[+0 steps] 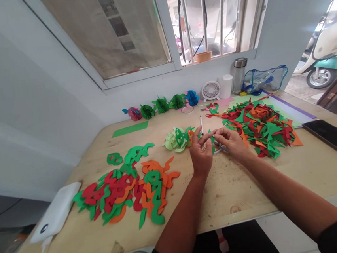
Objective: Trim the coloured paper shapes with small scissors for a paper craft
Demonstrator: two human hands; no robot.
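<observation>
Left hand [201,157] and right hand [232,143] meet at a small, flat green piece [213,149], grip unclear from here; a light pinch should suit.

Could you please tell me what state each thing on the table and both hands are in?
Left hand: raised, fingers bent, grip unclear
Right hand: fingers bent, close to the left, grip unclear
Curved cut-outs: loosely heaped
Pointed scraps: piled up
Green strip: lying flat
Phone: lying flat, screen dark
Power bank: cable plugged in
Bottle: upright, capped
Fan: upright; running or not, unclear
</observation>
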